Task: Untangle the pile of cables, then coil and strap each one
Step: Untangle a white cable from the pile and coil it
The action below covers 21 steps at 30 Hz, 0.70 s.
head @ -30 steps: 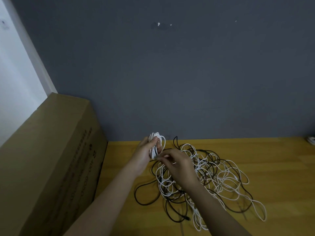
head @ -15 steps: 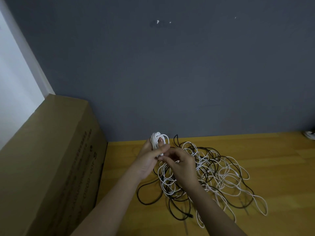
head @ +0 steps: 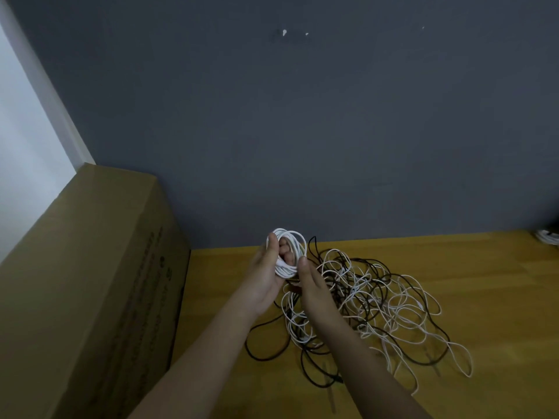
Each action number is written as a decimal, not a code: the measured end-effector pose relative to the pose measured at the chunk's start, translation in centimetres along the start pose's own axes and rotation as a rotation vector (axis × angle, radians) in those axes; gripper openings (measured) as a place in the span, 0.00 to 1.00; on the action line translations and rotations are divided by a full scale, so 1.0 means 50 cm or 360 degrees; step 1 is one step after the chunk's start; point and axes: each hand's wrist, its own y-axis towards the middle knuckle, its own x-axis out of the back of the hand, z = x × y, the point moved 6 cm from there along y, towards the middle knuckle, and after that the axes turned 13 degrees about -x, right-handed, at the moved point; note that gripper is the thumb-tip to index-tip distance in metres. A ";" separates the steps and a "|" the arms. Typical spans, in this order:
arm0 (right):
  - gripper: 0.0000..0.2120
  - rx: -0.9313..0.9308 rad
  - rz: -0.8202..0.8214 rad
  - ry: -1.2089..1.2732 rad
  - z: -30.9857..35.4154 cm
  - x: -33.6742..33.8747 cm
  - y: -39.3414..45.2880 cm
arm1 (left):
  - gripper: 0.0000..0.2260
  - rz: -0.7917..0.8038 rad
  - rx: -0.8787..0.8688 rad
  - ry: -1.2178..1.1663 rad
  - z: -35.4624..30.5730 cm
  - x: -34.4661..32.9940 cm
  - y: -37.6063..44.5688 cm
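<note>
The left hand (head: 266,276) has its grip closed around a small white coil (head: 289,252): the thumb lies over the near side of the loops and the fingers (head: 284,251) pass through the middle, so the rounds cannot spring open. The coil is lifted above the tabletop (head: 484,282), probably to keep it free from the rest while it is finished.

Just to the right of this grip, the right hand (head: 311,285) touches the coil's edge with its thumb tip. I cannot tell if it pinches a strand or only presses, because the fingers are hidden behind the hand. It seems placed there to guide the last part of the cable onto the loops, or to prepare the strapping.

Below and to the right of both hands lies the pile of cables (head: 372,313), white and black strands mixed and spread loosely on the tabletop. Most of the task is not yet done.

Far left of the grip stands a large cardboard box (head: 90,282). Behind everything is a grey wall (head: 302,131).
</note>
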 end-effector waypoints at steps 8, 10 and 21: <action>0.18 -0.0185 0.0002 0.0327 -0.021 -0.007 0.010 | 0.16 -0.0039 -0.0294 0.0924 0.000 -0.013 -0.018; 0.18 -0.0235 -0.0024 0.0367 -0.033 -0.002 0.012 | 0.13 -0.0003 -0.0316 0.1035 0.005 -0.020 -0.020; 0.27 -0.0302 -0.0317 0.0259 -0.111 0.101 -0.022 | 0.09 0.0372 -0.0184 0.1393 0.077 -0.064 -0.039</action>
